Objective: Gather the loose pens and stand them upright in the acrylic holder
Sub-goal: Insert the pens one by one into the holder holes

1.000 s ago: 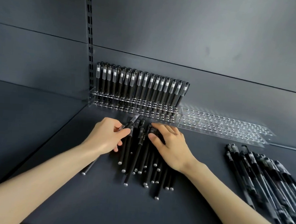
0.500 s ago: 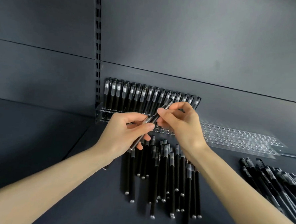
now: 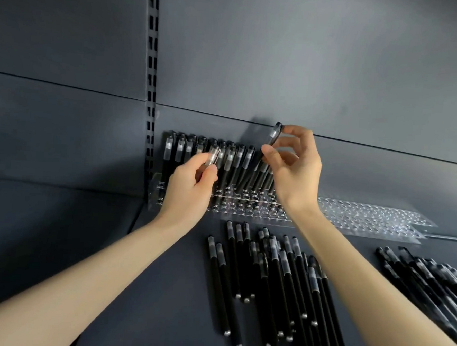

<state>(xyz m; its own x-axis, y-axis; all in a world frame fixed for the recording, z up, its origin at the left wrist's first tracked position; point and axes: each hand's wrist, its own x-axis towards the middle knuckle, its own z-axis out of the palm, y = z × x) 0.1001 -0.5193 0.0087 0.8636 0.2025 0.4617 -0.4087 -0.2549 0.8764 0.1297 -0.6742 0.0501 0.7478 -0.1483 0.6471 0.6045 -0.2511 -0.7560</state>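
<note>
Head view: a pen [image 3: 275, 134] is pinched near its top betw. thumb and fingers of the right hand [image 3: 294, 171]. It is held tilted, w/ its lower end down among the standing pens [image 3: 180, 154] in the acrylic holder [image 3: 249, 211]; whether the tip is in a hole cannot be told. A second pen [image 3: 213, 156] is pinched by the left hand [image 3: 191, 186], clear end showing above the fingers, just in front of the filled row. Loose pens [image 3: 274, 282] lie heaped on the shelf [image 3: 146, 315] in front of the holder, w/ another heap [image 3: 429, 281] well to the right. A second clear holder [image 3: 374, 214] beside the first is seen w/o pens. The pens are judged light, stiff and smooth, so apt to roll or slip; they are best taken mid-barrel, one at a time, and steered straight into a hole. The holder is prob. light and brittle, so side-push is to be avoided
</note>
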